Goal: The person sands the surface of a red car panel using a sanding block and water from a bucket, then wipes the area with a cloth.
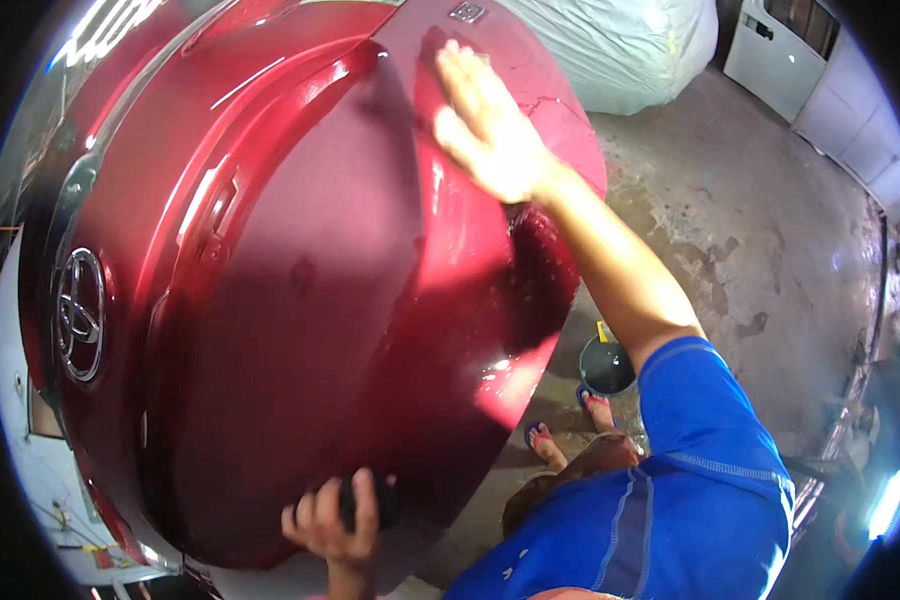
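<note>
A dark red car body panel (310, 320), partly dull and partly glossy, curves across the left and middle of the head view. My right hand (490, 130) lies flat near the panel's far part, fingers stretched out, holding nothing. Below its wrist the surface looks wet, with droplets and streaks. Close to the lower edge my left hand (335, 522) grips a small black block (372, 500) against the panel. Its fingers are bent around the block, and the block's underside is hidden.
An oval chrome emblem (80, 315) sits on the car's left side. A dark bucket (607, 365) stands on the wet grey floor (740, 240) beside my sandalled feet. A covered vehicle (620, 45) and a detached white door (780, 50) are farther back. A lit tube lamp (887, 505) glows at right.
</note>
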The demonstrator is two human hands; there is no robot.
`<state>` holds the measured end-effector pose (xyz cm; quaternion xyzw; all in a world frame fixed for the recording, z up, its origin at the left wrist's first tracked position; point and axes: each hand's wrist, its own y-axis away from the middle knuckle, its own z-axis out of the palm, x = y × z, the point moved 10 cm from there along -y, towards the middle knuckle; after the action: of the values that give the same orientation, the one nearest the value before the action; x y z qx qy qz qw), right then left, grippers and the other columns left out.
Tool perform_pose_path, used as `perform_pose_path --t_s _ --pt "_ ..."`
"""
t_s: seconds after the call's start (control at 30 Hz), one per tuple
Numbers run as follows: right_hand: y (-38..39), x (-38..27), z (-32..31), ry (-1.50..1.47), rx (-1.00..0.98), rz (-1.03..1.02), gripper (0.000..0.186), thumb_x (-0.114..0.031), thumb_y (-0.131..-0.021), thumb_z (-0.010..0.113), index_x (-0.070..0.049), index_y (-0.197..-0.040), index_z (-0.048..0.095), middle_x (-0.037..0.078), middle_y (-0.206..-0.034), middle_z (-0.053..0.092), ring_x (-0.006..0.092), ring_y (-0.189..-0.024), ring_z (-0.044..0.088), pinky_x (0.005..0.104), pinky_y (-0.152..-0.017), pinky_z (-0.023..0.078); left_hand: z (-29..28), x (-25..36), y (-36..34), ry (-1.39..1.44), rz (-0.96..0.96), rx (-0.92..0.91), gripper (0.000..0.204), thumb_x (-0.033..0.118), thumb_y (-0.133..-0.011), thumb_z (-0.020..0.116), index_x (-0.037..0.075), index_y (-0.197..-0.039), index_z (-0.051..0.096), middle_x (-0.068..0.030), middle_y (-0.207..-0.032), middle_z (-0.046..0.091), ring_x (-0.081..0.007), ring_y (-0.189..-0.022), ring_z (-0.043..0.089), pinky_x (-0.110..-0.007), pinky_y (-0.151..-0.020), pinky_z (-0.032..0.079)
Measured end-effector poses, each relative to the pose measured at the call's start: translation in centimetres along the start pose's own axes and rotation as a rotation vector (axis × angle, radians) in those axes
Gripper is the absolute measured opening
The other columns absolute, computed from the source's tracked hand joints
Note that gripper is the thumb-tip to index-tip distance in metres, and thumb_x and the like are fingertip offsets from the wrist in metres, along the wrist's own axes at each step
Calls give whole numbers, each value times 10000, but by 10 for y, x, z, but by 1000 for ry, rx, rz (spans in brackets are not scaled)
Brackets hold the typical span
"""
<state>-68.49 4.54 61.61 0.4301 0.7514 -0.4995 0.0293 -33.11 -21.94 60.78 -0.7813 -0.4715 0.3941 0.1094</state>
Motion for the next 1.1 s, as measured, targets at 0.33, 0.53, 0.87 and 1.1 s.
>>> perform_pose_path --t_s 0.33,0.53,0.87,1.1 --pt "182 -19 13 -149 -324 85 1061 -387 -876 821 149 -1606 268 399 -1676 251 583 -1593 165 599 -1329 145 155 81 -362 22 379 -129 545 483 -888 720 123 -1296 742 -259 -1344 681 -451 -1118 708 -591 -1026 529" --pt "141 55 7 -24 -9 182 987 -610 -1039 548 166 -1591 290 421 -1666 250 587 -1564 233 603 -1306 180 178 51 -450 70 109 -78 501 464 -881 758 86 -1209 734 -191 -1152 726 -363 -1046 733 -525 -902 571" --pt "-20 125 -8 -81 72 178 1011 -590 -1001 591 98 -1651 236 344 -1728 216 449 -1637 176 495 -1347 148 36 25 -107 -61 -103 -16 468 402 -838 896 146 -1197 739 -158 -1168 654 -362 -1039 645 -567 -941 503" --pt "-19 69 -33 -81 0 93 784 -586 -1011 584 70 -1433 504 290 -1423 555 400 -1435 490 522 -1253 335 -24 -19 66 -252 -369 101 486 311 -904 874 69 -1272 668 -221 -1222 620 -416 -1118 623 -563 -946 529"
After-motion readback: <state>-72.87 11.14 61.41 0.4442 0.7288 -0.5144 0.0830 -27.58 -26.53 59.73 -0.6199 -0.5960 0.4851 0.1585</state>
